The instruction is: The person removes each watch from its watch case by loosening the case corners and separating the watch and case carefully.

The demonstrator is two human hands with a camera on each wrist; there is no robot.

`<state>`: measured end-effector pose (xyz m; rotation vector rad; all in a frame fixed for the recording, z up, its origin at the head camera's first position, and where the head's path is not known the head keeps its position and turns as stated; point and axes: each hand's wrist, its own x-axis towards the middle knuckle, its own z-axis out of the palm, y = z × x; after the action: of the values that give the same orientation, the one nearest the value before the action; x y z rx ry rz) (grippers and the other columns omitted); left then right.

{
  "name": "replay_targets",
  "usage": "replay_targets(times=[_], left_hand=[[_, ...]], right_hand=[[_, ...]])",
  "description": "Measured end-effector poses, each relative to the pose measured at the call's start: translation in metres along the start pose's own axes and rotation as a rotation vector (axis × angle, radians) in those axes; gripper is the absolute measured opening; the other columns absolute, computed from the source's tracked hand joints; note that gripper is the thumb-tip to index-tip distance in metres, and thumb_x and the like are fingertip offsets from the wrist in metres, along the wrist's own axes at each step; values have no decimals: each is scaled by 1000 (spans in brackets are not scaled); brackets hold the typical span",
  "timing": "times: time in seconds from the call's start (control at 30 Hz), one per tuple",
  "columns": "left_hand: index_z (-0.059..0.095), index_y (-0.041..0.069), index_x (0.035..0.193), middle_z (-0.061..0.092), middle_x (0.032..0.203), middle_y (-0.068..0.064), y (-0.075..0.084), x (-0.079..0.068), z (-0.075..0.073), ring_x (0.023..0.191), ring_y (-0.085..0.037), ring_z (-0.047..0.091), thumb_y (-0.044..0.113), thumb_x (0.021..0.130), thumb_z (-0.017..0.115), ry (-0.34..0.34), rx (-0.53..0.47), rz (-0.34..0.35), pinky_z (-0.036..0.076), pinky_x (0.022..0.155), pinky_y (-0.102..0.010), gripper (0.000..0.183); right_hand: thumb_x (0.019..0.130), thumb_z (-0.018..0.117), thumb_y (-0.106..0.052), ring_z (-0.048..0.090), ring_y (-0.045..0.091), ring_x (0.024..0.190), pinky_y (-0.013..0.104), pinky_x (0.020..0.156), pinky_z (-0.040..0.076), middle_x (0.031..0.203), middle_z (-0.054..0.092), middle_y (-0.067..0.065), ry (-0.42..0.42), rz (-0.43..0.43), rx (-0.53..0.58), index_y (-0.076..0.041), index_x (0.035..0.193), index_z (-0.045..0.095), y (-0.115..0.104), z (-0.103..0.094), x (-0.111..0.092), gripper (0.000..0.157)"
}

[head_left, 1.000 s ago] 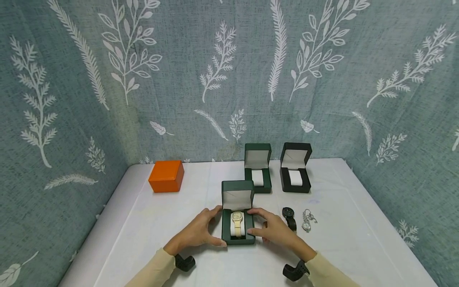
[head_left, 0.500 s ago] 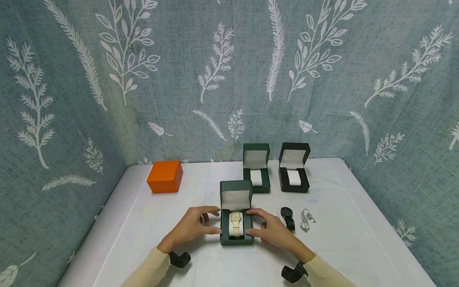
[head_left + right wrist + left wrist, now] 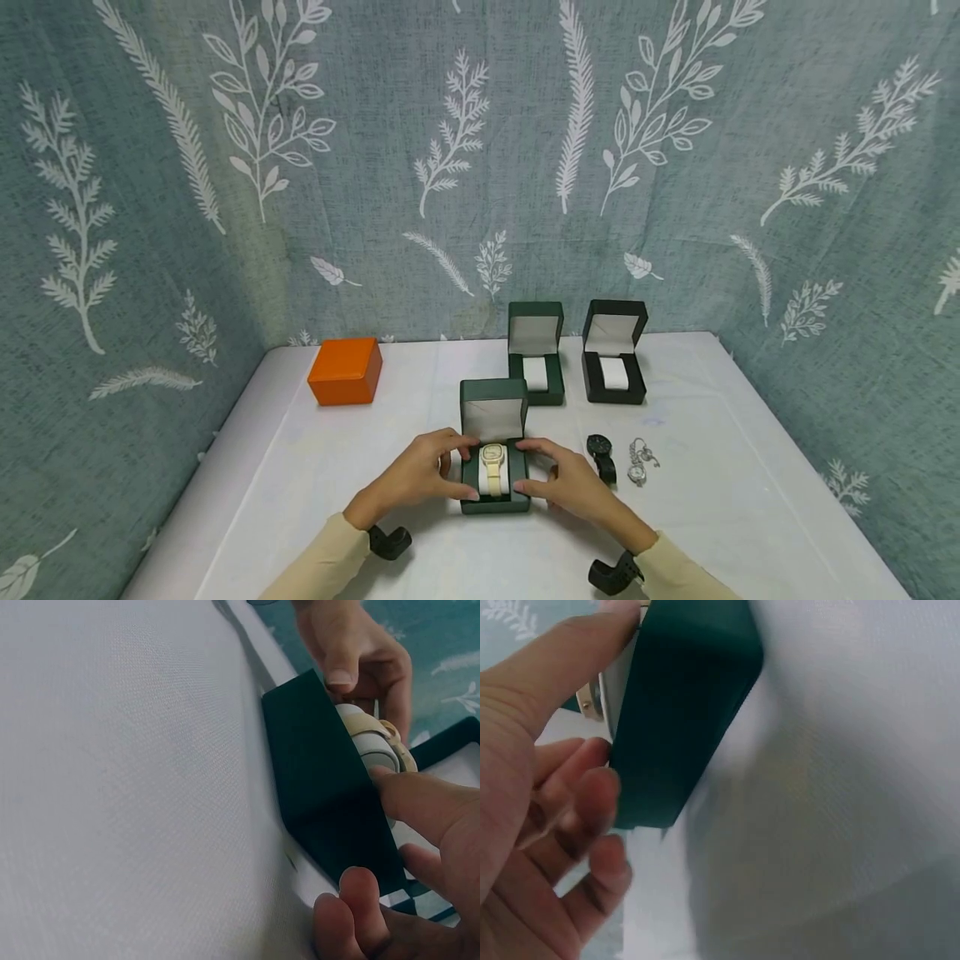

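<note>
A green watch box (image 3: 495, 507) stands with its lid raised in the middle of the table. Strapped around the white cushion inside is a gold-coloured watch (image 3: 492, 458). My left hand (image 3: 416, 471) reaches over the box's left rim, thumb at the front corner and forefinger farther back; its other fingers curl loosely beside the wall in the left wrist view. On the opposite side, my right hand (image 3: 576, 479) holds the right rim. The right wrist view shows its thumb (image 3: 420, 795) on the rim near the cushion and other fingers (image 3: 358, 889) outside the wall.
Behind stand another green watch box (image 3: 557, 392) and a black watch box (image 3: 637, 387), both with raised lids and bare white cushions. An orange box (image 3: 345, 371) is at the back left. A black watch (image 3: 602, 458) and a silver chain-like watch (image 3: 637, 473) lie to the right.
My left hand drew slightly away from the green box, then came back right, its fingertips now over the left rim. The right hand and the box have stayed in place.
</note>
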<state>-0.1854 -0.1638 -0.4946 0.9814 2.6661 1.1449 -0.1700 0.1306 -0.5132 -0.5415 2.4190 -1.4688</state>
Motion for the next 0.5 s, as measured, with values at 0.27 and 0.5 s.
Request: replay_targets(times=[0.27,0.5], left_hand=[[69,12,132,57,96,7,0,6,2,68,-4,49,48,76,90,-50,56,-24,44,60,-22,70],[69,12,132,55,94,6,2,10,3,69,-6,49,48,75,90,-61,68,-25,45,61,-24,71]], right_hand=[[87,83,-40,54,14,48,28,45,43,58,57,0,0,10,1,-23,143,60,0,1,0,63],[88,83,-40,53,14,48,27,44,43,56,56,1,-7,12,6,-24,144,59,-1,0,0,63]])
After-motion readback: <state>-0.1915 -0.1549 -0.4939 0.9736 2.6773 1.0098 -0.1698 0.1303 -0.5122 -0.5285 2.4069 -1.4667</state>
